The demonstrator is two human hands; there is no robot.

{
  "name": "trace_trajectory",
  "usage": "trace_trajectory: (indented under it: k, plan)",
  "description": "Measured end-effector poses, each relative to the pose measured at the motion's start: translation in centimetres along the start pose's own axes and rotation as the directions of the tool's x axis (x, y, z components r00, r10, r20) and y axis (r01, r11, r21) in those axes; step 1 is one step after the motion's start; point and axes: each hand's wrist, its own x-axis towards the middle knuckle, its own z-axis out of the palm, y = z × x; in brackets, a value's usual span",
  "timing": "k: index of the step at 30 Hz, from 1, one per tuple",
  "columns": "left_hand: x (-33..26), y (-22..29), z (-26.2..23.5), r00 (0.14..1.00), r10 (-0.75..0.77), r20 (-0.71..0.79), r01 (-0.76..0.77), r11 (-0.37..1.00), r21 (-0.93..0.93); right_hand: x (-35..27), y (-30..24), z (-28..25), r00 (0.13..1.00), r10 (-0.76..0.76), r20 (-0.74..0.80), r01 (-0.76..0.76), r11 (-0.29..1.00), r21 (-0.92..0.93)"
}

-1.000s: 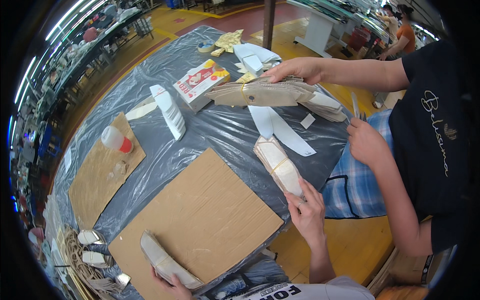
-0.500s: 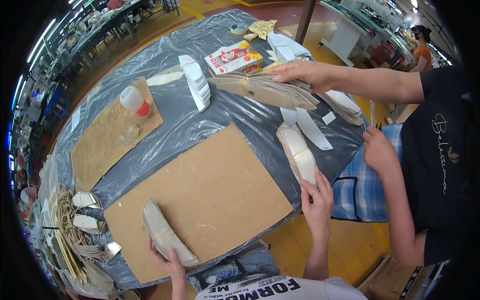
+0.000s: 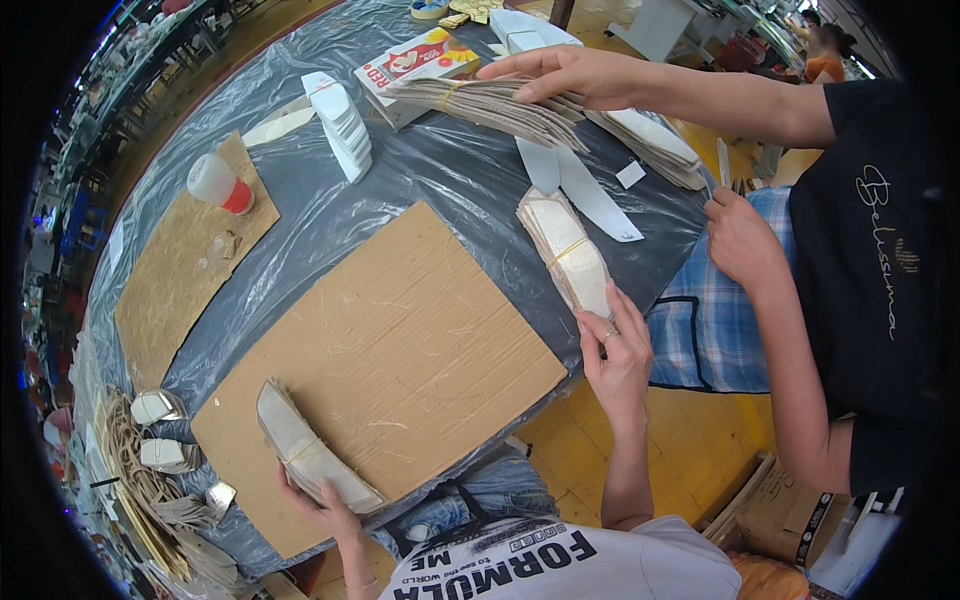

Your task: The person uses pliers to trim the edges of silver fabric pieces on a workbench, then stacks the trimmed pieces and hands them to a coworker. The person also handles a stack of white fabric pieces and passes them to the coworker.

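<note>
My left hand [image 3: 325, 510] grips the near end of a banded bundle of pale cut pieces [image 3: 305, 445], which rests on a brown cardboard sheet [image 3: 420, 330]. To the right, my right hand [image 3: 618, 355] has its fingers on the near end of a second banded bundle [image 3: 562, 245], lying beside the sheet on the dark plastic cover. Across from me a co-worker's hand [image 3: 560, 75] holds a larger banded stack of grey-brown pieces [image 3: 490, 105] above the table. The co-worker's other hand [image 3: 740, 235] is at the table's right edge.
A white bottle with a red band [image 3: 220, 185] lies on a brown board [image 3: 185, 275]. At the back are a red-and-white carton [image 3: 415, 70] and a white stack [image 3: 340, 125]. More stacks [image 3: 650, 145] and loose white pieces [image 3: 600, 200] lie right; small bundles [image 3: 165, 455] and cords [image 3: 135, 450] lie left.
The whole view has shifted, so the table contents appear farther left and up. The co-worker's stack has tilted, showing more of its layered edges. Both my hands keep their bundles.
</note>
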Motion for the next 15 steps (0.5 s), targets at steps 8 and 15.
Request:
trace_trajectory:
  k: [8,15]
  plan:
    - [-0.07,-0.32,-0.17,1.000,0.000,-0.002,0.000,1.000,0.024,0.00,0.09,0.07,1.000,0.010,-0.014,-0.009,0.999,0.035]
    - [0.00,-0.37,-0.20,1.000,0.010,-0.007,-0.010,0.999,0.032,-0.05,0.04,0.18,1.000,0.018,-0.017,-0.017,0.999,0.031]
